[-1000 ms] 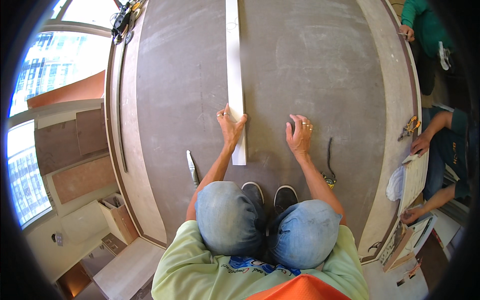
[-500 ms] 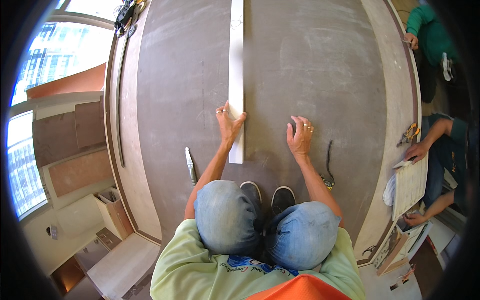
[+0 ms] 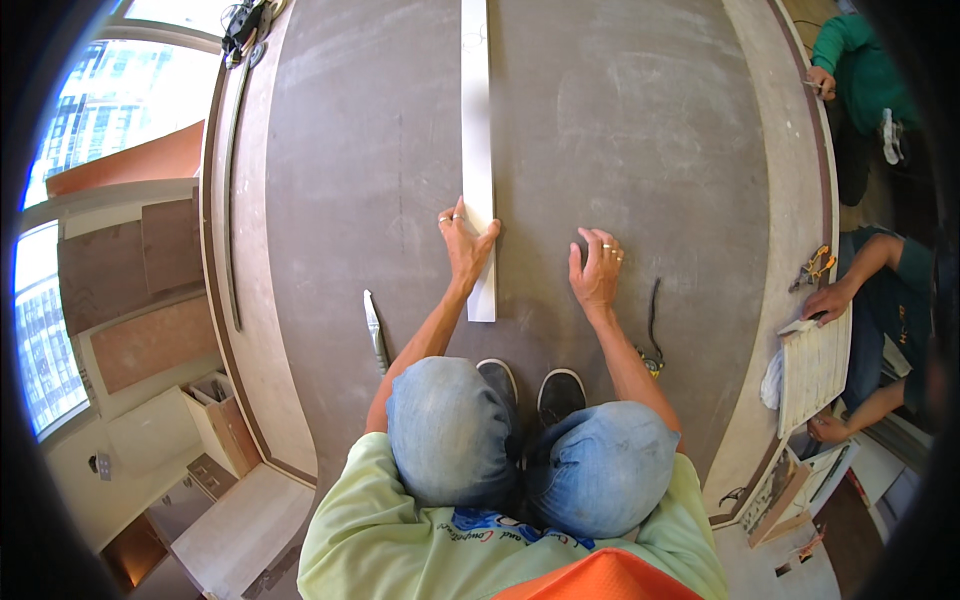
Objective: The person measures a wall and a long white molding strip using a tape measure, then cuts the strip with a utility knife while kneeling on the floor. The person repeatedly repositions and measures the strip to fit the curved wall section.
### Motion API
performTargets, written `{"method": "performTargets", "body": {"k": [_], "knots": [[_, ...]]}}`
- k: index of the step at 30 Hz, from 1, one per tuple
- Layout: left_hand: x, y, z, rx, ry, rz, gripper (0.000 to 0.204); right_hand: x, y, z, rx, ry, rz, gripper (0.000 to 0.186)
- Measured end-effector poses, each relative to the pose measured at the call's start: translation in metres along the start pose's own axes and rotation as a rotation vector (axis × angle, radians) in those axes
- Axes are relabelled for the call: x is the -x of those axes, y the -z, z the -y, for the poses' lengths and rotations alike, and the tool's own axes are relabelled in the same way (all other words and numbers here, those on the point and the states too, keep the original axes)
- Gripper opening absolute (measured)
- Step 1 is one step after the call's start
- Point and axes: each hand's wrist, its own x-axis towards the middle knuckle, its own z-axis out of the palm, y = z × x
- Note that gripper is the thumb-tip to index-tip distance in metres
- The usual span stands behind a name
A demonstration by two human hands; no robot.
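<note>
A long, narrow white strip (image 3: 477,120) runs away from me over a large dark brown sheet (image 3: 640,130). My left hand (image 3: 466,245) grips it near its close end, with the thumb at the right edge and the fingers at the left edge. To the right of the strip, my right hand (image 3: 598,270) holds nothing; its fingers are loosely curled and apart from the thumb. A knife-like tool (image 3: 374,325) with a pale blade lies left of my left forearm. Beside my right forearm is a small tape measure (image 3: 653,366) with a dark strap.
My shoes (image 3: 562,397) rest on the brown sheet. A long thin bar (image 3: 233,200) lies along the pale left border, with dark tools (image 3: 240,28) beyond it. At the right, a co-worker's hand (image 3: 828,303) is near a pale panel (image 3: 812,375) and an orange clamp-like tool (image 3: 815,268).
The strip's near end has shifted slightly to the right together with my left hand, so it now tilts a little. My right hand has barely moved.
</note>
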Motion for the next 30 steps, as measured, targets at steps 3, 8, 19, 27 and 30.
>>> {"method": "performTargets", "body": {"k": [3, 8, 19, 27, 30], "knots": [[0.002, -0.001, -0.003, 0.012, 0.0, -0.004, 0.083, 0.001, -0.001, 0.0, 0.015, 0.003, -0.001, 0.031], [-0.002, -0.001, -0.004, 0.023, 0.012, 0.012, 0.084, 0.002, -0.002, -0.003, 0.007, -0.001, 0.011, 0.031], [-0.005, 0.007, 0.007, -0.012, 0.023, 0.0, 0.084, 0.001, -0.005, -0.006, 0.005, 0.005, 0.016, 0.033], [-0.011, 0.02, 0.002, 0.046, 0.015, 0.009, 0.08, 0.005, -0.011, -0.009, 0.036, 0.025, -0.001, 0.031], [-0.006, 0.012, 0.002, 0.059, 0.023, -0.009, 0.077, 0.004, -0.01, -0.004, 0.052, 0.037, 0.012, 0.031]]}}
